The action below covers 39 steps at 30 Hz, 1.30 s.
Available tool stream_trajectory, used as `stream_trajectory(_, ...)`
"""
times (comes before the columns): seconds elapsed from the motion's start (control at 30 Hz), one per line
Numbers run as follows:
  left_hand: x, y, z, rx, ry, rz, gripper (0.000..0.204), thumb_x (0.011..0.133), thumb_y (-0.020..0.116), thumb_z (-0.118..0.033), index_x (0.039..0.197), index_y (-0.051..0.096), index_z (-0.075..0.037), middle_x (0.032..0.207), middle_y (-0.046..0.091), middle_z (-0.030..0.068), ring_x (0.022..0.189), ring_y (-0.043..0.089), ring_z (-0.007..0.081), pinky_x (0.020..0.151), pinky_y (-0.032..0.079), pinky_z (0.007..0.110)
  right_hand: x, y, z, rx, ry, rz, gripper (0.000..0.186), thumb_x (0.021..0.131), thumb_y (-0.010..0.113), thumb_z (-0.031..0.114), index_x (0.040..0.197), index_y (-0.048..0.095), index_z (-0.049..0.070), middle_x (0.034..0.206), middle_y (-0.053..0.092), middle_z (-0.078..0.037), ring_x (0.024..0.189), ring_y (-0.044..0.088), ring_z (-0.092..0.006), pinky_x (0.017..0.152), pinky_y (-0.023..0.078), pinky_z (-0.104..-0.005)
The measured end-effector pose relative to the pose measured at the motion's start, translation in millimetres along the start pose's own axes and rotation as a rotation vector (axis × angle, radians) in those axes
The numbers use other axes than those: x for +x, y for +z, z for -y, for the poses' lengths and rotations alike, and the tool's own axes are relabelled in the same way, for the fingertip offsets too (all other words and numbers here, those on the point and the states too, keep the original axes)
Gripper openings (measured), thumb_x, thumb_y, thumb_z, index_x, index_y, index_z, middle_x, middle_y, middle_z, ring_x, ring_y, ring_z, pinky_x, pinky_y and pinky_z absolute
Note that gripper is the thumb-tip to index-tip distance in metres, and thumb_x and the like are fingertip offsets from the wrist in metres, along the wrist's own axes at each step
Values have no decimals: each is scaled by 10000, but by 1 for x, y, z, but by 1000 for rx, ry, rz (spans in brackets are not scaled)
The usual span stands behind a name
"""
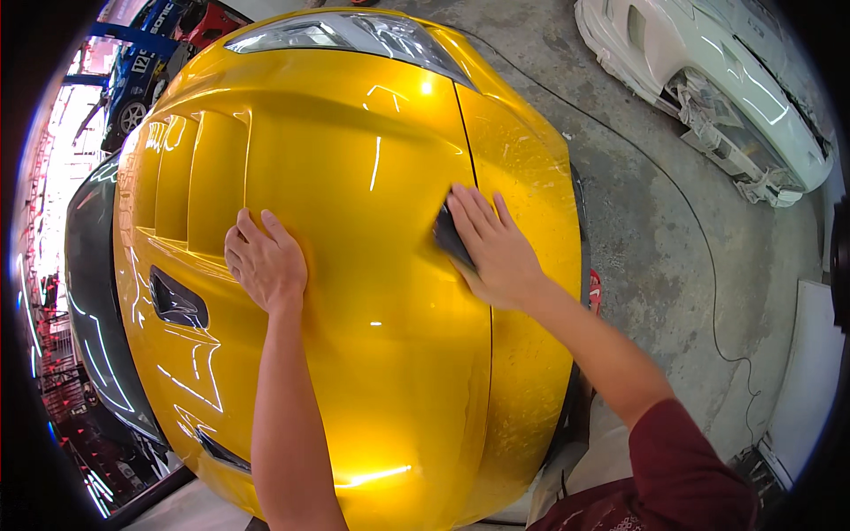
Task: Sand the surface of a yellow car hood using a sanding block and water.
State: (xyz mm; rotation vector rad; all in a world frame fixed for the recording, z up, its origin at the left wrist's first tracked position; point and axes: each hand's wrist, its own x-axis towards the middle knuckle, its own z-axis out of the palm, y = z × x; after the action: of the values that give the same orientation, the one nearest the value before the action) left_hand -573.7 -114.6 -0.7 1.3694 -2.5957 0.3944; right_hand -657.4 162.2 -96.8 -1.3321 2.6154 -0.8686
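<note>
A person's right hand (pixel 500 258) held a blurred dark pad (pixel 453 234) against a glossy yellow car hood (pixel 372 239), just beside its seam with the speckled fender (pixel 529 173); the left hand (pixel 267 261), loosely spread, rested near the hood's louvres (pixel 208 177).

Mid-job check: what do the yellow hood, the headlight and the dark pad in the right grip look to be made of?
Yellow hood: gloss paint or film, given its sharp light reflections; the base material is hidden.
Headlight: smooth, probably clear plastic, since shiny inner parts show through.
Dark pad: dull-looking, perhaps rubber, plastic or felt, but blurred and partly covered.
</note>
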Motion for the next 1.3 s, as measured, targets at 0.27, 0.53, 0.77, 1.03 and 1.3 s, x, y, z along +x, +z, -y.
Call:
stream_trajectory(0.27, -3, 3, 0, -6, 7, -29, 482, 1037, 345, -412, 1373, 435, -78, 1363, 453, 186, 1291, 410, 352, 1088, 324, 464, -1, -6, -11, 30, -21, 8, 650, 947, 507, 309, 1471, 323, -29, 1555, 318, -184, 1456, 274, -342, 1188, 181, -537)
stream_trajectory(0.53, 0, 6, 1, -2, -25, 3, 513, 1031, 325, -458, 1417, 409, -130, 1424, 421, 158, 1331, 387, 339, 1110, 307, 453, 18, -6, -41, -87, -111, 0, 592, 985, 451, 389, 1475, 382, 64, 1563, 350, -67, 1433, 312, -332, 1171, 148, -605)
stream_trajectory(0.77, 0, 1, -5, -60, -9, -10, 495, 1030, 356, -426, 1387, 431, -91, 1368, 437, 190, 1315, 387, 352, 1111, 293, 458, 59, -12, -43, -169, -104, -34, 581, 997, 440, 376, 1496, 361, 89, 1569, 341, -33, 1439, 301, -332, 1172, 99, -625)
stream_trajectory(1.03, 1, 0, -5, -30, -15, -6, 512, 1030, 325, -456, 1404, 427, -122, 1401, 430, 168, 1324, 391, 330, 1120, 299, 450, 65, -15, -35, -215, -109, -4, 652, 954, 502, 365, 1487, 346, 23, 1571, 326, -117, 1441, 315, -319, 1195, 126, -555)
stream_trajectory(1.3, 2, -2, -4, -30, -19, -6, 513, 1031, 320, -457, 1406, 425, -122, 1400, 431, 162, 1328, 387, 329, 1119, 302, 447, 44, -14, -16, -128, -122, 37, 661, 966, 491, 351, 1470, 318, -41, 1556, 318, -201, 1446, 306, -334, 1189, 161, -547)
